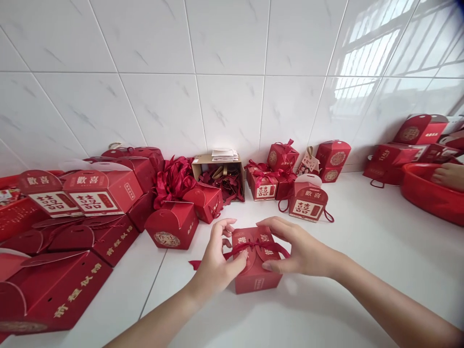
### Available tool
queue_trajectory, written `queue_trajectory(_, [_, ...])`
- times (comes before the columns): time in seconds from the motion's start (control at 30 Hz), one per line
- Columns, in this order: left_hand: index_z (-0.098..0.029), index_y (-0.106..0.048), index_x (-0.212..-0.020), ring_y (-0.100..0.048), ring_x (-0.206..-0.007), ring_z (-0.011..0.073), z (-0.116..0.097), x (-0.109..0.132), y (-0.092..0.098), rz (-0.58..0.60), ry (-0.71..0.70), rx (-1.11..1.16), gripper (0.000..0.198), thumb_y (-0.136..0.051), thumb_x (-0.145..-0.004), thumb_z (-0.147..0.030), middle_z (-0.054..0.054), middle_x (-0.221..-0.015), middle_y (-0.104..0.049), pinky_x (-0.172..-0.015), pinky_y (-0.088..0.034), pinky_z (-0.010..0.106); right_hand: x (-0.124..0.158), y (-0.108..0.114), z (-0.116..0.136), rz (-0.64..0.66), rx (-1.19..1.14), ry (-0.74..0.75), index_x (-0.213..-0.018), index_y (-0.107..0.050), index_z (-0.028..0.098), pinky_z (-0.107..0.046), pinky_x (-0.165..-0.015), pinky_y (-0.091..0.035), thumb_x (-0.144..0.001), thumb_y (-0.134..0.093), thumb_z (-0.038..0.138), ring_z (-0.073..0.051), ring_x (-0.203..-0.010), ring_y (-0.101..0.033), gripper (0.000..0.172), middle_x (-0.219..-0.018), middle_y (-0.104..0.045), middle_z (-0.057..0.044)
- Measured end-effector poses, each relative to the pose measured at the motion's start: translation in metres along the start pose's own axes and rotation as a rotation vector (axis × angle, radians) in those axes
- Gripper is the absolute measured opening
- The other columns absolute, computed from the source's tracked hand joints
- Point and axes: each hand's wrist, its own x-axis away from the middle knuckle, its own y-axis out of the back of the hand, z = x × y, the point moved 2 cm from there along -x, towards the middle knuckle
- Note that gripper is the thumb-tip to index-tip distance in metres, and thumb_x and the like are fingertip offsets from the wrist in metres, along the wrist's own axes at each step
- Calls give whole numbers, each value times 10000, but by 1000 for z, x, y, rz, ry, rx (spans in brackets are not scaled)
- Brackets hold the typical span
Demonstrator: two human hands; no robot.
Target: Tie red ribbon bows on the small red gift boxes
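A red gift box [259, 285] with gold lettering stands on the white counter in front of me. A dark red ribbon [250, 246] runs across its closed top flaps, and one loose tail sticks out to the left. My left hand [219, 263] curves around the box's left side, its thumb on the top flap and its fingers bent near the far left corner. From the right, my right hand [302, 249] spans the box, with the thumb on the front of the top and the fingers at the far edge. The ribbon's right end is partly behind my right hand.
Stacked red boxes [119, 241] fill the left side. Behind are a heap of red ribbons [176, 176], an open cardboard box [241, 186], ribbon-tied boxes [264, 191] and a handled box [308, 205]. Another person's hand [449, 175] is over a red basin [431, 195] at right.
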Motion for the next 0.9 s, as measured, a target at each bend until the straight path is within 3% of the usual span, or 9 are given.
queue_trajectory(0.17, [-276, -333, -1189, -483, -968, 191, 3, -2, 1, 22, 190, 144, 601, -666, -689, -296, 41, -1102, -361, -832, -441, 347, 4, -9, -6, -23, -93, -15, -1149, -567, 240, -351, -949, -470, -731, -740, 327, -221, -1100, -547, 461, -1263, -497, -88])
queue_trajectory(0.27, [-282, -292, -1191, -494, -1005, 197, 7, -3, 2, 43, 341, 281, 671, -710, -667, -309, 45, -1119, -384, -827, -448, 331, 8, -12, -15, -28, -145, -74, -1100, -636, 258, -403, -1045, -392, -834, -627, 441, -273, -1303, -390, 323, -1400, -388, -89])
queue_trajectory(0.33, [-275, -287, -1175, -490, -1039, 200, 9, -4, 4, 50, 397, 315, 686, -735, -656, -299, 43, -1097, -420, -838, -437, 317, 11, -13, -23, -64, -239, -139, -1154, -611, 268, -398, -1004, -432, -895, -519, 480, -273, -1322, -366, 347, -1448, -321, -87])
queue_trajectory(0.37, [-271, -292, -1165, -497, -1033, 198, 10, -4, 5, 57, 417, 318, 687, -747, -650, -300, 40, -1077, -436, -835, -432, 312, 13, -14, -27, -84, -298, -196, -1202, -567, 273, -380, -931, -482, -897, -504, 498, -265, -1276, -423, 384, -1442, -323, -96])
queue_trajectory(0.47, [-245, -347, -1103, -544, -966, 197, 12, -7, 8, 122, 473, 341, 655, -788, -626, -327, 35, -1036, -482, -805, -428, 310, 16, -15, -37, -99, -446, -401, -1197, -470, 255, -275, -610, -502, -827, -581, 562, -172, -863, -614, 493, -1262, -472, -101])
queue_trajectory(0.57, [-202, -440, -953, -570, -894, 185, 14, -9, 10, 213, 496, 357, 522, -803, -613, -360, 34, -987, -539, -763, -423, 292, 17, -20, -41, 19, -513, -484, -848, -507, 181, -209, -474, -319, -820, -549, 616, -60, -536, -434, 438, -813, -523, 5])
queue_trajectory(0.67, [-182, -489, -805, -558, -790, 163, 16, -9, 11, 256, 457, 254, 415, -775, -639, -434, 10, -848, -573, -688, -395, 265, 19, -25, -46, 104, -605, -476, -625, -406, 174, -221, -453, -170, -844, -497, 630, -55, -491, -240, 515, -571, -346, 62])
queue_trajectory(0.8, [-171, -493, -679, -505, -695, 135, 14, -7, 14, 256, 388, 156, 419, -738, -653, -510, -15, -722, -540, -637, -353, 242, 24, -24, -58, 59, -753, -445, -615, -370, 188, -237, -456, -110, -821, -593, 565, -58, -481, -187, 484, -519, -307, 82])
queue_trajectory(0.9, [-184, -403, -586, -343, -553, 89, 12, -9, 22, 180, 348, 88, 467, -695, -686, -535, -62, -584, -373, -526, -250, 224, 28, -17, -66, 10, -794, -421, -617, -401, 187, -241, -464, -103, -805, -640, 524, -61, -478, -177, 454, -503, -268, 93])
